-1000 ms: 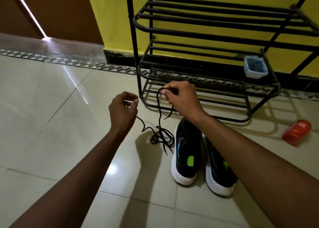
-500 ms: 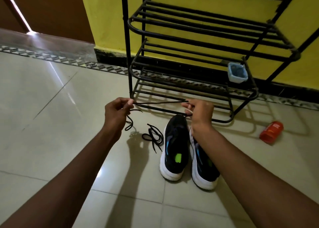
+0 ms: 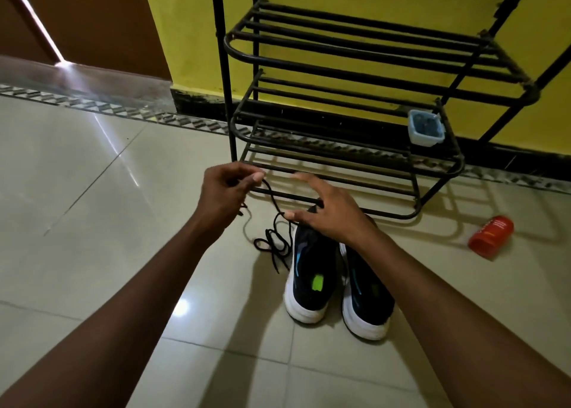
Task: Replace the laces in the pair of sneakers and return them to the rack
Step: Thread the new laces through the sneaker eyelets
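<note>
On pale glossy tiles, sneakers sit before the rack.

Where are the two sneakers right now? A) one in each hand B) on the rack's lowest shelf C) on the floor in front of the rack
C: both sneakers stand side by side on the tiled floor before the rack; the left hand only pinches the black lace.

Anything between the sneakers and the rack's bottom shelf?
Nothing visible: the sneakers stand directly in front of the rack's bottom shelf. The lace lies left of them, pinched by the left hand. The blue container sits one shelf up, at the right end.
</note>
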`<state>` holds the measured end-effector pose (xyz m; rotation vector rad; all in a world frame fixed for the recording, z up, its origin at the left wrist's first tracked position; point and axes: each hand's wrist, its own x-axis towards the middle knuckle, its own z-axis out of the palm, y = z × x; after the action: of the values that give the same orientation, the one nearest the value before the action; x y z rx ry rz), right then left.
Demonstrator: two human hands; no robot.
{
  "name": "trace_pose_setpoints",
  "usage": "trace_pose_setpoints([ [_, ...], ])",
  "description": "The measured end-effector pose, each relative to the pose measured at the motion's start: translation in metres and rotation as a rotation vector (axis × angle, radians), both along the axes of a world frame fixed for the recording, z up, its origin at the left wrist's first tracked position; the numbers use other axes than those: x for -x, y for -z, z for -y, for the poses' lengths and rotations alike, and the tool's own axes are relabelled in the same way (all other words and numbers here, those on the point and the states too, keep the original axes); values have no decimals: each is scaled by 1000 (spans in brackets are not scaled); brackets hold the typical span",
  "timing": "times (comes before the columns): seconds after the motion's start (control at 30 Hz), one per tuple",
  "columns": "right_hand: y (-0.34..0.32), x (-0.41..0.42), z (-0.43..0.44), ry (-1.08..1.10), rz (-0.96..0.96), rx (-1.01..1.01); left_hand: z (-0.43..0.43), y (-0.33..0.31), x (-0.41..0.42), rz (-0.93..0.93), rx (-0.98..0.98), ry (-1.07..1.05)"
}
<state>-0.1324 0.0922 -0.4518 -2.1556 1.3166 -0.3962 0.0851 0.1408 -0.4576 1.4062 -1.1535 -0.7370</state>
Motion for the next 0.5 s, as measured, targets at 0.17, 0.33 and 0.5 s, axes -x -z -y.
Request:
trace_pose_setpoints([
  [0.17, 15, 6, 10, 18, -464, 240, -8, -14, 5, -20, 110, -43],
  [0.33, 30, 37, 11, 133, -154, 236, -12, -28, 3, -20, 125, -14],
  [0.5, 7, 12, -11, -122, -352, 470, -14, -28, 11, 49, 61, 113],
])
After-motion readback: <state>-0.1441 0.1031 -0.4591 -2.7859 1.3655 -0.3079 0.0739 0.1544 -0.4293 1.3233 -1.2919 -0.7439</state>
